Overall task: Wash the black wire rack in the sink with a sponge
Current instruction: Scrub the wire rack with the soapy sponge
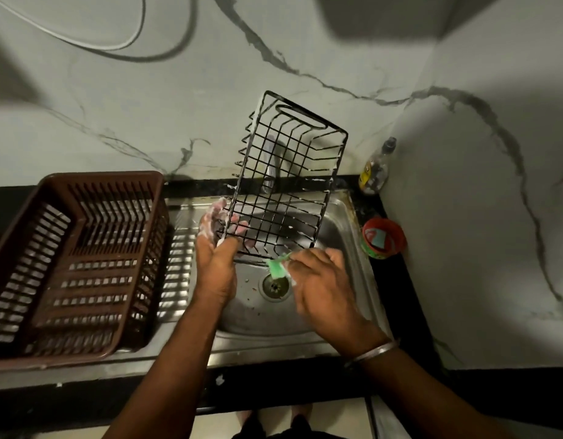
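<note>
The black wire rack [289, 160] stands tilted on end over the steel sink [343, 236], its top leaning toward the marble wall, with specks of foam on its wires. My left hand [215, 258], soapy, grips the rack's lower left corner. My right hand [321, 280] holds a green sponge [277, 270] pressed against the rack's bottom edge, just above the drain [275, 286]. The tap [270, 172] shows behind the rack's wires.
A brown plastic dish basket [77, 264] sits on the draining board at the left. A red tub [383, 237] with a pad inside and a clear bottle [377, 167] stand on the black counter at the right, against the wall corner.
</note>
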